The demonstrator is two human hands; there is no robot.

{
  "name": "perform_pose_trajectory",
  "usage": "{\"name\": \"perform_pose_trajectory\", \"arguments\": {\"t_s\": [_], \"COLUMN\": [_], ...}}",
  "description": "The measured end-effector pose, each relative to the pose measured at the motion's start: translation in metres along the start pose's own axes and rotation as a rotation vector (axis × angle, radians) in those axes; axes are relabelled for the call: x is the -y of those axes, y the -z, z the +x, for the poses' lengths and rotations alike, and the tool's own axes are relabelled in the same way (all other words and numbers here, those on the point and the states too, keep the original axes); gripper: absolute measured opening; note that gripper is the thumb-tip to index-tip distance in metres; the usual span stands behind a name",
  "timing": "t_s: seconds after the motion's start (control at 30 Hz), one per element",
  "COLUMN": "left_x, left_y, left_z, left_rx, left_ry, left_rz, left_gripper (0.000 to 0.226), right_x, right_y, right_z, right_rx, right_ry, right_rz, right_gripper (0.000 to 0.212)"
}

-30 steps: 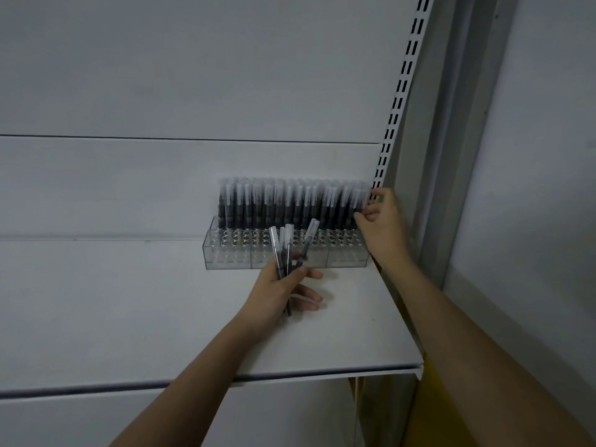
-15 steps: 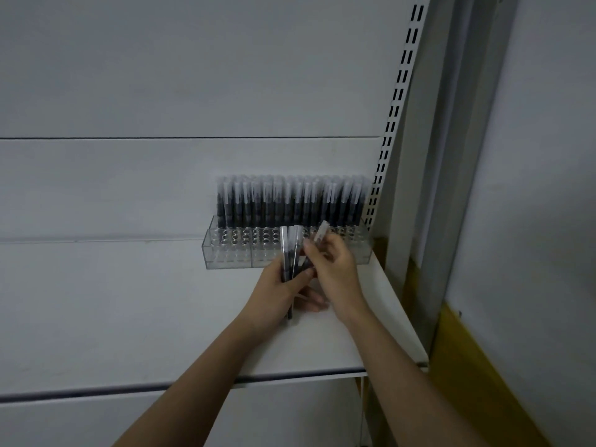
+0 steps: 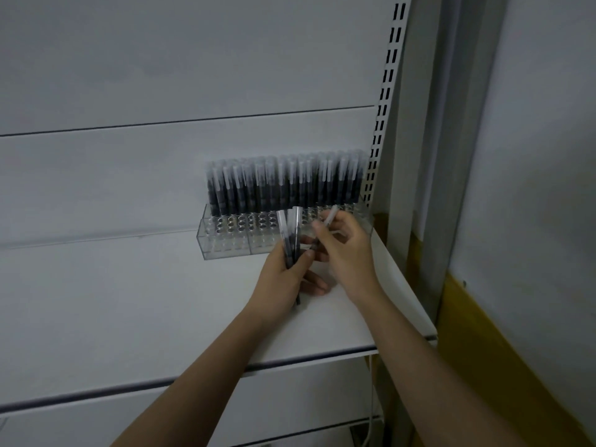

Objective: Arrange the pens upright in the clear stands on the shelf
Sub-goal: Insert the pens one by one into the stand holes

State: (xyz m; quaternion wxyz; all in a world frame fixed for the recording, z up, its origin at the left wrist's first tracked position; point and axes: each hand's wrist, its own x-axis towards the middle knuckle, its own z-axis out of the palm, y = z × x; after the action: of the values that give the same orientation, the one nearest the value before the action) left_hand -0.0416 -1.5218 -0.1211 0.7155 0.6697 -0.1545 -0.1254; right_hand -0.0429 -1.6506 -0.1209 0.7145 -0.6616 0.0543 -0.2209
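Clear plastic stands [image 3: 225,245] sit at the back right of a white shelf [image 3: 129,301]. Several dark pens with frosted caps [image 3: 283,185] stand upright in their rear rows; the front holes are open. My left hand [image 3: 283,282] grips a small bundle of pens [image 3: 290,240], caps up, just in front of the stands. My right hand [image 3: 346,250] pinches a single pen [image 3: 329,217] at the right side of that bundle, tilted up to the right.
A slotted white upright [image 3: 385,101] rises at the shelf's right end, with a grey wall and a yellow strip [image 3: 483,343] beyond it. The shelf's front edge [image 3: 193,379] runs below my forearms. A lower shelf lies underneath.
My right hand came back from the standing pens at the right end of the stands to the bundle and took hold of one pen. My left hand stayed put.
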Motion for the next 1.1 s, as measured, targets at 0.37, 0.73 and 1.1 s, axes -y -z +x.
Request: {"name": "perform_pose_trajectory", "arguments": {"t_s": [0.37,0.73,1.1], "left_x": [-0.012,-0.035,-0.033], "left_y": [0.059,0.177,0.187], "left_z": [-0.027,-0.021,-0.021], "left_rx": [-0.074,-0.225,-0.165], "left_ry": [-0.023,0.065,-0.008], "left_rz": [0.056,-0.135,-0.217], "left_gripper": [0.024,0.011,0.021], "right_x": [0.020,0.044,0.056], "right_y": [-0.017,-0.117,-0.175], "right_z": [0.007,0.024,0.039], "right_rx": [-0.118,-0.029,-0.045], "right_ry": [0.011,0.234,0.417], "right_rz": [0.002,-0.153,-0.419], "right_gripper": [0.018,0.012,0.014]}}
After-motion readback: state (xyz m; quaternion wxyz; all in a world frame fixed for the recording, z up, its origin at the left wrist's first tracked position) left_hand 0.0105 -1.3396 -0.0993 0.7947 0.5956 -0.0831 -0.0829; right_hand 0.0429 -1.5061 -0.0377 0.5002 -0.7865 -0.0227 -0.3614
